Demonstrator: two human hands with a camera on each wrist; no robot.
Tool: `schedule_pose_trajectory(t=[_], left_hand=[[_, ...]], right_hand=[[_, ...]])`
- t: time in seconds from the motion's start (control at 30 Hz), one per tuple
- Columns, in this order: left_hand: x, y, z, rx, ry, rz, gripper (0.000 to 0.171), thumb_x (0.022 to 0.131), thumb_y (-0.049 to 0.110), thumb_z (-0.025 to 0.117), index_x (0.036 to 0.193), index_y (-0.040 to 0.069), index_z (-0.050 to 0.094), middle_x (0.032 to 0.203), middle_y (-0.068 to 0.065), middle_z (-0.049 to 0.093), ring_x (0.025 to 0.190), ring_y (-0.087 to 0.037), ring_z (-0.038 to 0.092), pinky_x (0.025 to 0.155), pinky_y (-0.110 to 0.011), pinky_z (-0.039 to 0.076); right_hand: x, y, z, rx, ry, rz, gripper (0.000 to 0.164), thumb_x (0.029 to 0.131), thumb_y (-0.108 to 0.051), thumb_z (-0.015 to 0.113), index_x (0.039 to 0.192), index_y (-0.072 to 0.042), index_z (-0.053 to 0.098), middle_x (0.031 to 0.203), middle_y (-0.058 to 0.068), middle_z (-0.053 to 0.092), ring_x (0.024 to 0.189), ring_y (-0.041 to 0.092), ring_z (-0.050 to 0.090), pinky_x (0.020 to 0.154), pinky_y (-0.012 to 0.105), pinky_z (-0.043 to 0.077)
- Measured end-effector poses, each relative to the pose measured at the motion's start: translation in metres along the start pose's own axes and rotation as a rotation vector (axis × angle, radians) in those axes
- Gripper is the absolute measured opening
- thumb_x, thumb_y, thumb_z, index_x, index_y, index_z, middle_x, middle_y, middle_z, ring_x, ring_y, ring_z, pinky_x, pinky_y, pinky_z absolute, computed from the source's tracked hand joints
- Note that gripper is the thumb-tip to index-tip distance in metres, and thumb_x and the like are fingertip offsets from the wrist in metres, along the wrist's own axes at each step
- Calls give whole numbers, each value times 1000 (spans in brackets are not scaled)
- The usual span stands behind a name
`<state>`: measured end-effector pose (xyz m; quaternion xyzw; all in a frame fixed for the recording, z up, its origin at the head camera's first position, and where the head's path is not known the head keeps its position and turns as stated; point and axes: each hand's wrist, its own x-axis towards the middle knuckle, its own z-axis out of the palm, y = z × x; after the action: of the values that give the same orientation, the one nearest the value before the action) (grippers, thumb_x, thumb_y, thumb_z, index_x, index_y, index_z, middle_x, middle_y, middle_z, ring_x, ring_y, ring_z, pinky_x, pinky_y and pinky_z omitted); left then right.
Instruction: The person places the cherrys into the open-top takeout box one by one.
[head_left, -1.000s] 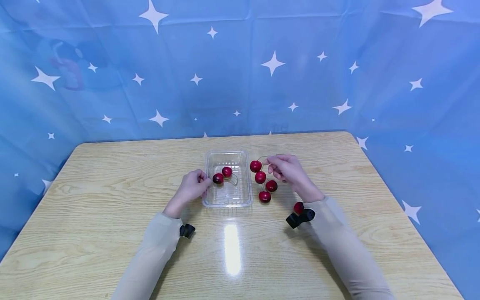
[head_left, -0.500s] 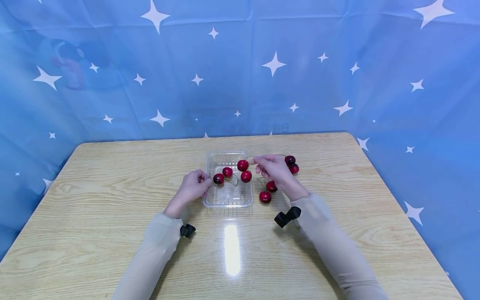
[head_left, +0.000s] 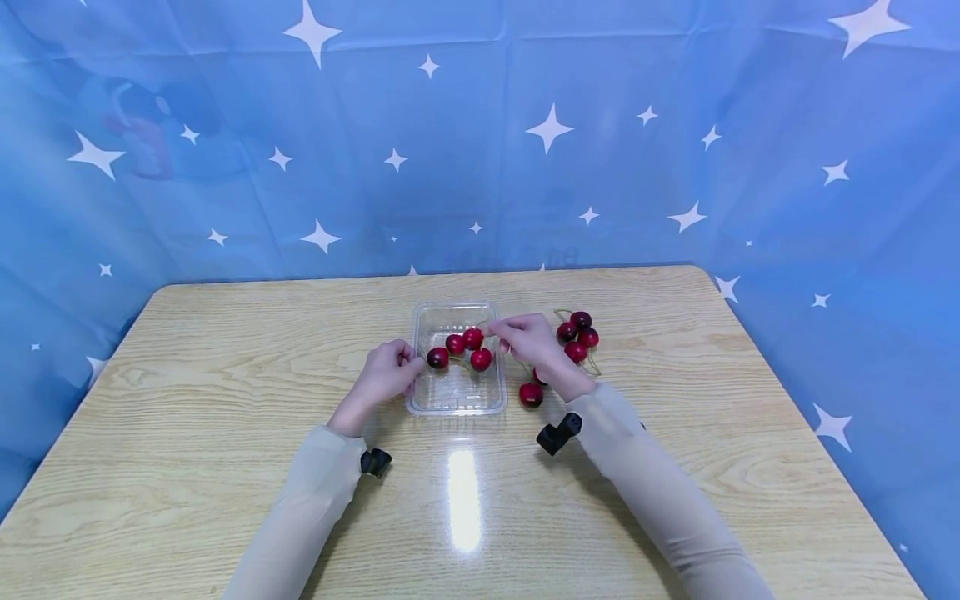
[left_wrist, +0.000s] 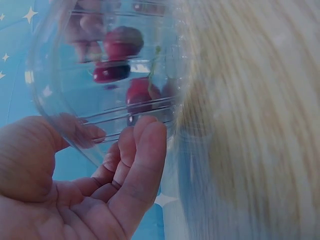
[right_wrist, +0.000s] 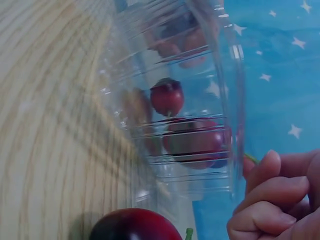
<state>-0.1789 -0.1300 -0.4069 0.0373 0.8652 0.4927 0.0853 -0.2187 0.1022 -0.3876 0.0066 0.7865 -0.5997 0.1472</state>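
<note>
A clear plastic container [head_left: 456, 410] stands on the table. My left hand [head_left: 388, 372] grips its left wall, fingers along the outside and thumb at the rim in the left wrist view. My right hand [head_left: 531, 340] reaches over the right rim and pinches the green stem [right_wrist: 251, 159] of a pair of cherries. The two held cherries [head_left: 481, 359] hang inside the container; whether they touch its bottom I cannot tell. Beside them are two other cherries [head_left: 437, 357] with joined stems. Through the clear wall the cherries [left_wrist: 124, 42] look blurred in the left wrist view.
Right of the container, a cherry [head_left: 531, 395] lies near its wall, with another partly hidden under my right wrist. Several more cherries [head_left: 575, 352] are clustered further right. The wooden table [head_left: 247, 358] ends at a blue star-patterned backdrop [head_left: 480, 142].
My right hand has moved left, carrying the stemmed pair of cherries from the table's right side over the rim and down into the container. The left hand has stayed at the wall.
</note>
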Motion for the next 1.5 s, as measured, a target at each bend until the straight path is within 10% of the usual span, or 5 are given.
schedule_pose_trajectory(t=[0.9, 1.5], left_hand=[[0, 2, 0, -17, -3, 0, 8, 88, 5, 51, 81, 1, 49, 57, -2, 50, 48, -13, 53, 45, -22, 39], [1, -1, 0, -1, -2, -5, 8, 87, 6, 51, 81, 2, 50, 57, -2, 50, 48, -13, 53, 45, -22, 38]], right_hand=[[5, 1, -11, -122, 58, -6, 26, 91, -22, 61, 108, -4, 67, 81, 8, 61, 62, 17, 47, 50, 25, 33], [4, 15, -36, -306, -69, -28, 23, 91, -18, 61, 105, -1, 66, 97, 11, 63, 67, 18, 50, 60, 27, 42]])
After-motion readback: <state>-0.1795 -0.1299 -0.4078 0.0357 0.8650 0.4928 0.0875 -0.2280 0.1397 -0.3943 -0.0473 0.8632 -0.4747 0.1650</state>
